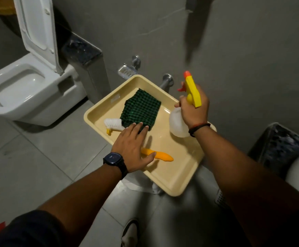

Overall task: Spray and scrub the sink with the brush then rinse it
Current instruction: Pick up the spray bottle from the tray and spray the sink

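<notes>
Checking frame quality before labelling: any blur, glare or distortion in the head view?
Head view: dim light, wide-angle bending at the edges; motion smear on the wall top right; soft glare on the tray floor; left hand and right hand fairly sharp.

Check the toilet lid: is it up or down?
Up. The toilet lid stands raised against the wall, leaving the seat and bowl exposed.

Legible text: none | spray bottle (179, 122) — yellow head and translucent body bear no readable label | watch (113, 158), left of the spray bottle — face dark, no digits shown | cream tray (171, 182) under the spray bottle — plain, no marking | wall behind — unmarked
</notes>
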The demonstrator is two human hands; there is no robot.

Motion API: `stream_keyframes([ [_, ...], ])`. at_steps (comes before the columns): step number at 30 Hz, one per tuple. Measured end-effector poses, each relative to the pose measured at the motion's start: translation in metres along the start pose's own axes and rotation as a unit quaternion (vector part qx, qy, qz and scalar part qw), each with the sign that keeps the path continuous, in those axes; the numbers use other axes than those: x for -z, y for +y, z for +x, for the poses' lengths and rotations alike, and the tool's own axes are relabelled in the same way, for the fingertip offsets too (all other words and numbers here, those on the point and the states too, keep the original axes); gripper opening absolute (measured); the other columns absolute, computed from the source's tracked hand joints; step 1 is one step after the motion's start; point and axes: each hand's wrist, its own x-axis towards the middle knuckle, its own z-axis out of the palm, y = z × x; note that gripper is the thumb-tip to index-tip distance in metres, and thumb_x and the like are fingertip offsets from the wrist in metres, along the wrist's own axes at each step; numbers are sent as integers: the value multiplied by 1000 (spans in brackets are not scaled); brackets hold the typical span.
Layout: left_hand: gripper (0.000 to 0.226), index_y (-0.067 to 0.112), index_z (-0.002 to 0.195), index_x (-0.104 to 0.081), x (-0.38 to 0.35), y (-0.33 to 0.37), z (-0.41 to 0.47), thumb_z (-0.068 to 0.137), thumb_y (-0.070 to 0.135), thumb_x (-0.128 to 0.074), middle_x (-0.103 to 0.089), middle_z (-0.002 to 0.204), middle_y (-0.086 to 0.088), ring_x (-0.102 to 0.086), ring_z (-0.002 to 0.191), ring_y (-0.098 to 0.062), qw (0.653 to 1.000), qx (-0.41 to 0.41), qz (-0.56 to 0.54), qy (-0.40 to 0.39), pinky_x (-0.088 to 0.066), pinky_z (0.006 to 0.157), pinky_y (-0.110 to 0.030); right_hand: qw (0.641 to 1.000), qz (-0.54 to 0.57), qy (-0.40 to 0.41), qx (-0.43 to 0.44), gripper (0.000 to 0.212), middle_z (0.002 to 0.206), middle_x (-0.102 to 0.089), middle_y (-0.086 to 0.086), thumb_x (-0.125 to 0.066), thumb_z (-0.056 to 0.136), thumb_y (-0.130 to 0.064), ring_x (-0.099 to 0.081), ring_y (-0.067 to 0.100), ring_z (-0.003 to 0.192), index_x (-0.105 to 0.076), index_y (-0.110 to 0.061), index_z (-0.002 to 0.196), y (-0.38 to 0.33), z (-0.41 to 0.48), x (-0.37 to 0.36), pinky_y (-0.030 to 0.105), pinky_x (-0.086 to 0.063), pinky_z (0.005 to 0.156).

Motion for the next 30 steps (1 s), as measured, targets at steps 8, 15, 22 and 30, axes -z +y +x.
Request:
stream_keyframes([
  [8,78,15,134,-43,50,146,-12,73,63,-53,-49,135,-13,-46,117,-33,986,-163,-31,19,-41,97,-42,989,74,118,50,46,99,-68,16,-52,76,3,-61,28,57,-60,-5,120,-97,-35,165,27,-48,47],
  [15,81,17,136,-39,49,303,-61,74,70,-45,-47,135,-13,-44,120,-32,963,-263,-47,19,-38,98,-42,989,11,149,5,69,81,-62,-1,-49,76,10,-62,16,68,-57,-31,129,-129,-135,348,24,-44,38],
  [22,96,18,146,-14,5,408,-74,72,75,-38,-14,156,-9,-12,141,-27,973,-218,-57,-57,-11,114,-42,967,-78,115,-216,56,66,-64,-3,-50,71,1,-68,35,68,-70,-41,103,-92,-235,461,24,-41,35],
  [30,93,15,146,-15,-15,436,-57,72,70,-30,-9,157,-11,-4,143,-26,987,-149,-51,28,-2,116,-42,925,-110,6,-364,57,64,-63,8,-44,69,1,-53,26,43,-67,-40,102,-33,-270,474,26,-41,39],
])
